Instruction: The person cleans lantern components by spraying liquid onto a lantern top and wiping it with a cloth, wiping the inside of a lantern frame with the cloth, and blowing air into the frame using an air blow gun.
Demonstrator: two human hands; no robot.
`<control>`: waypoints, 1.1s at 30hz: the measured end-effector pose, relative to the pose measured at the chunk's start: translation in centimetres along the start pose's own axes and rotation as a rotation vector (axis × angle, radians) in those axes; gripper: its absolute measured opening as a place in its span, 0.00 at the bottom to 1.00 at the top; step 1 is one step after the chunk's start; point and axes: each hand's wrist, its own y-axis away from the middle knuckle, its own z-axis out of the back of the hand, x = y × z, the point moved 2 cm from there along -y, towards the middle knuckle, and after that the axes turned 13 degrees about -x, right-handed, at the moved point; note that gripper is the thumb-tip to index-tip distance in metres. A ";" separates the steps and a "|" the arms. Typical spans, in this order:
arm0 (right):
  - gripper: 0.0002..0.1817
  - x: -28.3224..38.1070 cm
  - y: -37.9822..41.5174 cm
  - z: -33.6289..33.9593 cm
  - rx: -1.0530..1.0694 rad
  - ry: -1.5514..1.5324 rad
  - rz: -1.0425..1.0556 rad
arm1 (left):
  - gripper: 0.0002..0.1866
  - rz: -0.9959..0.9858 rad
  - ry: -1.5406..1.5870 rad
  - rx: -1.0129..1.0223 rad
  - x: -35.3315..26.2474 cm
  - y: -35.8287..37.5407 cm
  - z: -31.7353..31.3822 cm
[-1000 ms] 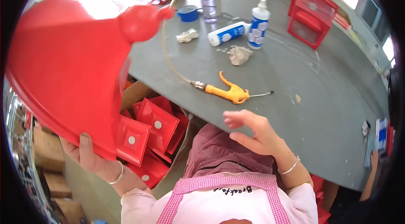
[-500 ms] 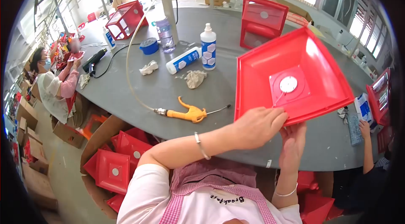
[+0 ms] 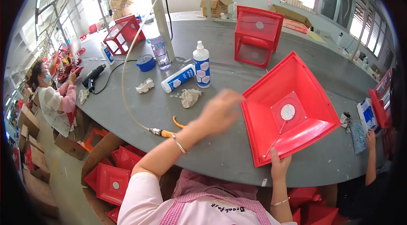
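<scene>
My right hand (image 3: 280,163) grips the lower rim of a red, hollow, flared square plastic cover (image 3: 307,129). Its thumb lies on the inside of the rim. A white round disc (image 3: 288,112) sits in the middle of the cover, and a thin wire runs from it towards the lower corner. To the left of the cover, my left hand (image 3: 221,112) is raised over the table, its fingers smeared by motion. Beneath the left forearm lies an orange air blow gun (image 3: 168,133) on a hose, partly hidden by the arm.
On the grey table (image 3: 220,157) are an upright white-and-blue bottle (image 3: 202,66), a lying bottle (image 3: 178,79), crumpled cloths (image 3: 190,97) and a red lantern frame (image 3: 257,34). Red covers (image 3: 113,184) fill a box below left. A co-worker's hand (image 3: 370,140) is at right.
My left hand has left the cover's lower rim and moved up and to the left. The cover has turned and sunk lower in view, still held by my right hand.
</scene>
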 end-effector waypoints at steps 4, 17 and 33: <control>0.12 -0.6 0.9 -0.4 0.083 0.053 0.015 | 0.30 0.181 -0.337 -0.374 7.0 -4.6 5.9; 0.09 -1.2 -0.7 0.4 -0.015 -0.041 -0.083 | 0.52 0.180 -0.356 -0.447 18.2 -8.8 2.7; 0.24 -2.1 -1.4 2.6 -0.029 -0.198 -0.118 | 0.53 -0.040 -0.037 -0.090 7.6 -9.7 -1.4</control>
